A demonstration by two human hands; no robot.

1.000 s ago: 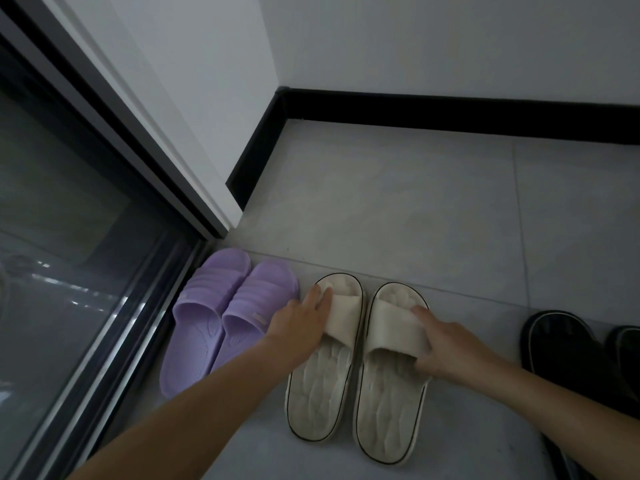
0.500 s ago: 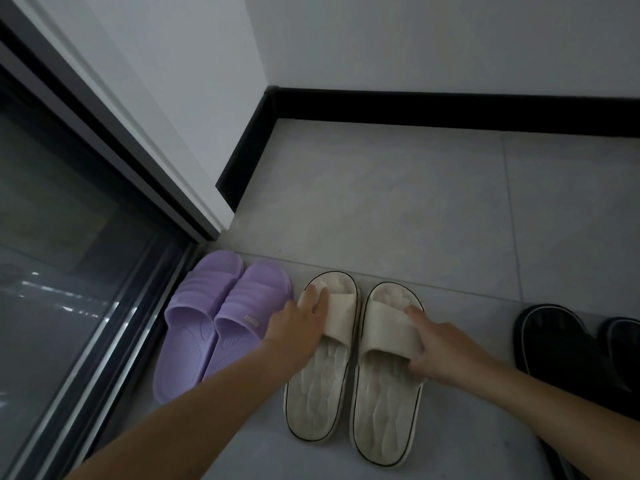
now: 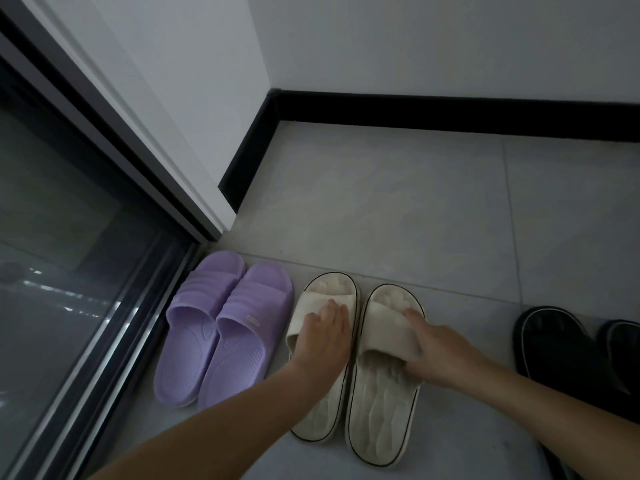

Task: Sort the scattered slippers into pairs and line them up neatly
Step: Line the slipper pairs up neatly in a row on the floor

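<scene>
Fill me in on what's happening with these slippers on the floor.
A person is lining up slippers by the glass door. The left hand rests on the strap of the left cream slipper, and the right hand grips the strap of the right cream slipper. The purple pair already sits side by side beside them; black slippers lie off to the right.

Three pairs of slippers are seen in a row on the floor. The purple pair is placed side by side at the left, toes forward. The cream pair, with dark-edged soles and textured insoles, is set parallel in the middle. The black pair is only partly seen at the right.
</scene>
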